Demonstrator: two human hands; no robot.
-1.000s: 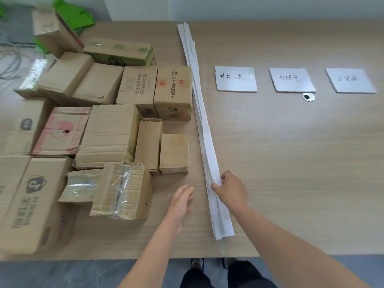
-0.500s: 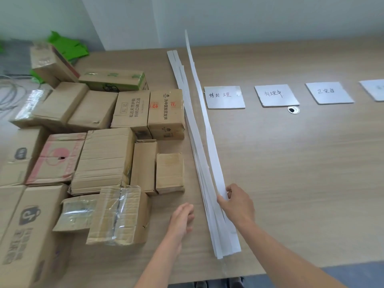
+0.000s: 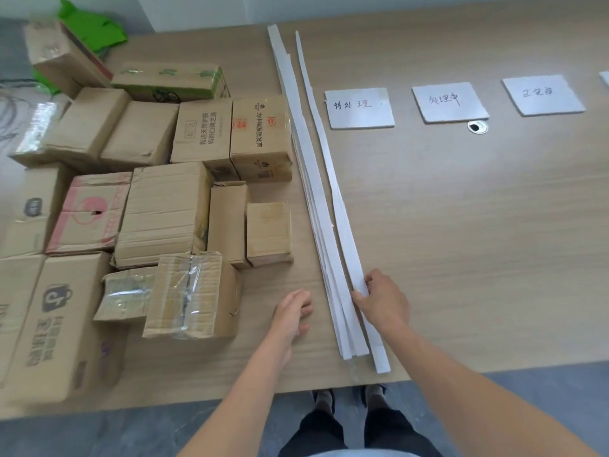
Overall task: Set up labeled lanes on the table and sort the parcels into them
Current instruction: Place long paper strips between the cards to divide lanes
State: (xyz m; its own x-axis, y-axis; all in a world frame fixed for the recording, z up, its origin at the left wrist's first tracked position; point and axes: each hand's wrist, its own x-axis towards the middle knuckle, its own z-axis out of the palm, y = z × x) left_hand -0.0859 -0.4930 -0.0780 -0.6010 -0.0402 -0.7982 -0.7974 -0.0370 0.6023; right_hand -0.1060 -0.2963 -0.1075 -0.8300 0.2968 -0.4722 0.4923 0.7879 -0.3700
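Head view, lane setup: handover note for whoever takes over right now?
Right hand: pinching one long white paper strip near its close end, split off from the bundle of white strips.
Left hand: open, empty, over the light wood table left of the bundle.
Brown cardboard parcels: all crowded on the table's left side.
Done: white handwritten label cards lined up along the far right; a fourth is cut off at the frame edge.
Left: lay strips between cards as lane dividers, then sort every parcel.
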